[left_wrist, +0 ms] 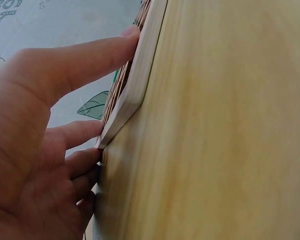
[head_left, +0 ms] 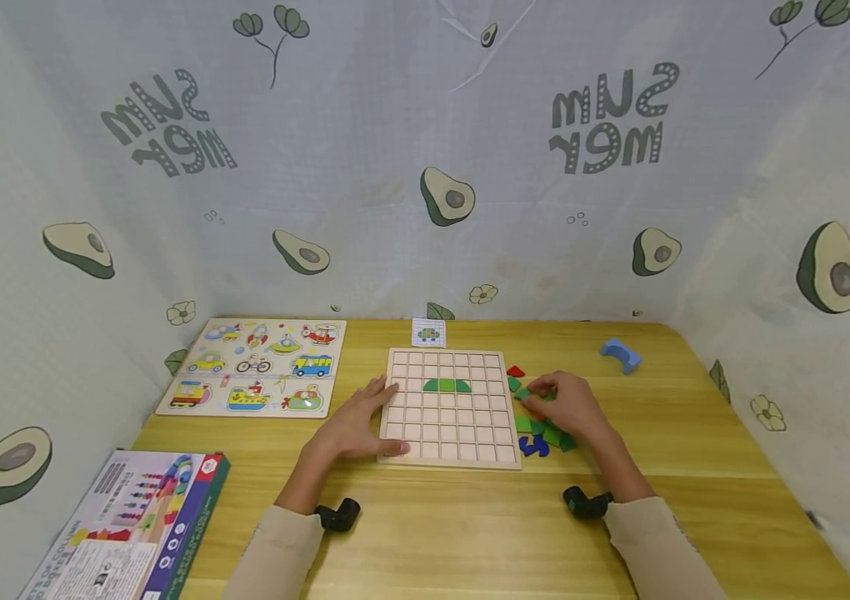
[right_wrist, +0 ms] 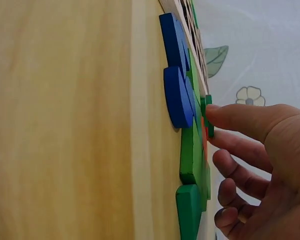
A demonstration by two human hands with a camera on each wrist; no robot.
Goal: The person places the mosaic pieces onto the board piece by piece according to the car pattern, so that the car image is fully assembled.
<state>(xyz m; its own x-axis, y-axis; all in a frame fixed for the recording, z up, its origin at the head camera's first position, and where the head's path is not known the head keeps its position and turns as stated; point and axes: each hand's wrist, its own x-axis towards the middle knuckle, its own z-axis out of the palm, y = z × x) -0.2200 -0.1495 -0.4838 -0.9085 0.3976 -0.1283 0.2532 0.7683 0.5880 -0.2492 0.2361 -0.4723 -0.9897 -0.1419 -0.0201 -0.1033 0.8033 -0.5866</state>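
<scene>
The wooden grid board (head_left: 451,458) lies flat, with a green row of pieces (head_left: 447,386) set in its upper middle: a bright rectangle between two darker rounded ends. My left hand (head_left: 353,423) rests at the board's left side. Its thumb (left_wrist: 97,62) presses on top near the front, and its other fingers lie spread along the edge. To the right of the board, my right hand (head_left: 563,404) pinches a small dark green piece (right_wrist: 210,117) between thumb and index finger. Beneath and around it lie loose green, red and blue pieces (head_left: 552,436).
A small pattern card (head_left: 428,332) sits behind the board. At the left are a vehicle puzzle board (head_left: 248,367) and a printed box (head_left: 125,525). A blue arch block (head_left: 621,355) stands at the back right. Patterned cloth (head_left: 380,125) hangs behind the wooden table (head_left: 447,533).
</scene>
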